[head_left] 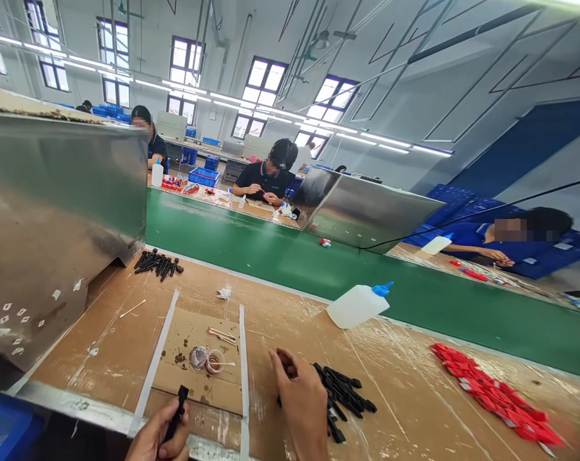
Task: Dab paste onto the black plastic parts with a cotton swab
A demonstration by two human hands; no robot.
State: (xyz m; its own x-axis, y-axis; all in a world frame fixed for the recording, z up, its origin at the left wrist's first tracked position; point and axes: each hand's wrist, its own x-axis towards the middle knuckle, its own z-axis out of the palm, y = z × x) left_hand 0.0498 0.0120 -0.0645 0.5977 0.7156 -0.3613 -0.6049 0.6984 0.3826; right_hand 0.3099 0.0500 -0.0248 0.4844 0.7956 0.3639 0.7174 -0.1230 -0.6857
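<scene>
Left hand (pixel 158 435) grips one black part (pixel 177 410) at the bench's near edge; right hand (pixel 302 400) fingers curl into the black parts pile (pixel 345 390) beside it, picking. Next likely needs a clean single-piece pinch.

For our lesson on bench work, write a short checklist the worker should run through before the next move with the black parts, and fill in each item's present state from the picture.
1. Left hand has a firm hold on one black part: ok, fingers are closed around it.
2. Right hand is at the pile of black parts: ok, it rests on the pile's left edge.
3. Right hand has picked one part out: cannot tell, the fingertips are hidden.
4. Small dishes on the cardboard pad are within easy reach: ok, they sit just ahead of both hands.
5. White squeeze bottle is stood upright: not ok, it lies on its side by the green belt.
</scene>
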